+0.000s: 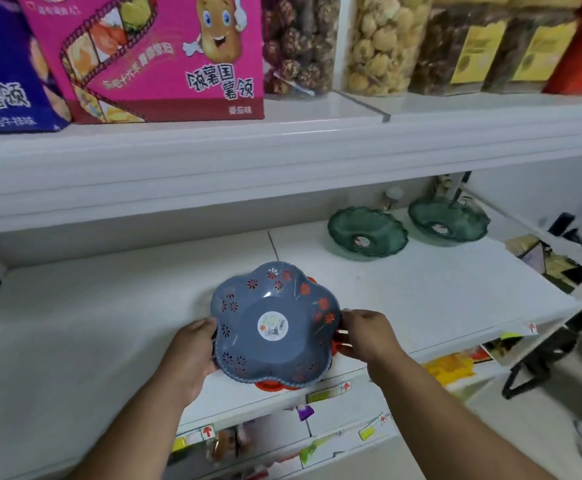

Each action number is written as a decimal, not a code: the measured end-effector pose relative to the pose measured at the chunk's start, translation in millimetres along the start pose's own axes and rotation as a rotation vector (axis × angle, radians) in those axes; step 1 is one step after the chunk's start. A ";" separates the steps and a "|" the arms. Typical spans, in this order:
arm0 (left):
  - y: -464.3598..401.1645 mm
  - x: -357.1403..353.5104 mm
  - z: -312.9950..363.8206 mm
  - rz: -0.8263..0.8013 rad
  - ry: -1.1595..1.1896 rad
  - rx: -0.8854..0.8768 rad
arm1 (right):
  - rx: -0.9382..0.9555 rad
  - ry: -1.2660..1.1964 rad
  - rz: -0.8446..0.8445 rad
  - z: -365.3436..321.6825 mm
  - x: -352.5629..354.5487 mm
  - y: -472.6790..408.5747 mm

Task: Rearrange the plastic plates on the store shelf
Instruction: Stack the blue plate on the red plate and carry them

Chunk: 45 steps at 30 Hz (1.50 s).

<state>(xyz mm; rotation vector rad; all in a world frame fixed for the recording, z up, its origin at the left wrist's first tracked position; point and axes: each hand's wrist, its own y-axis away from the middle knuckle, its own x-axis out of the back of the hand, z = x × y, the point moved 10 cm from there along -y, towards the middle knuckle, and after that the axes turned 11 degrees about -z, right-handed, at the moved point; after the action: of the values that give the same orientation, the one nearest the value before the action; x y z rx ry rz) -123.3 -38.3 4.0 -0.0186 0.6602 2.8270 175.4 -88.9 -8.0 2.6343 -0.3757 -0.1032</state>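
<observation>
A grey-blue flower-shaped plastic plate (272, 323) with cut-out flower holes and a round sticker sits near the front of the white shelf (109, 323). It is stacked on a red plate (270, 386) whose rim peeks out beneath. My left hand (192, 351) grips the stack's left rim. My right hand (365, 332) pinches its right rim, fingers on the red edge. Two green translucent plates stand further back: one (367, 233) mid-right, the other (448, 218) to its right.
The shelf above (282, 150) overhangs and carries a pink snack box (165, 57), a blue box (2, 71) and clear jars of snacks (383, 43). Small items sit behind the green plates. Lower shelves with price tags (320, 396) lie below the front edge.
</observation>
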 end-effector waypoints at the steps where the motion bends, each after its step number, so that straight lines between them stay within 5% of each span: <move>1: -0.7 -13.4 1.5 0.000 -0.002 -0.001 | 0.006 -0.015 0.007 -0.9 14.5 -1.5; 16: -0.1 -201.0 2.1 0.024 -0.084 0.012 | 0.021 -0.018 -0.017 -18.7 206.0 -10.4; 45: -77.3 -311.8 -37.0 0.011 0.028 0.151 | -0.108 0.053 0.026 -13.1 307.8 -71.6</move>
<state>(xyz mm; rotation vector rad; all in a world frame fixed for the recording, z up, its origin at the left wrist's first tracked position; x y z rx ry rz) 196.1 -58.1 -42.3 -0.0283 0.8803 2.7839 490.1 -108.8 -32.0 2.5197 -0.3753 -0.0438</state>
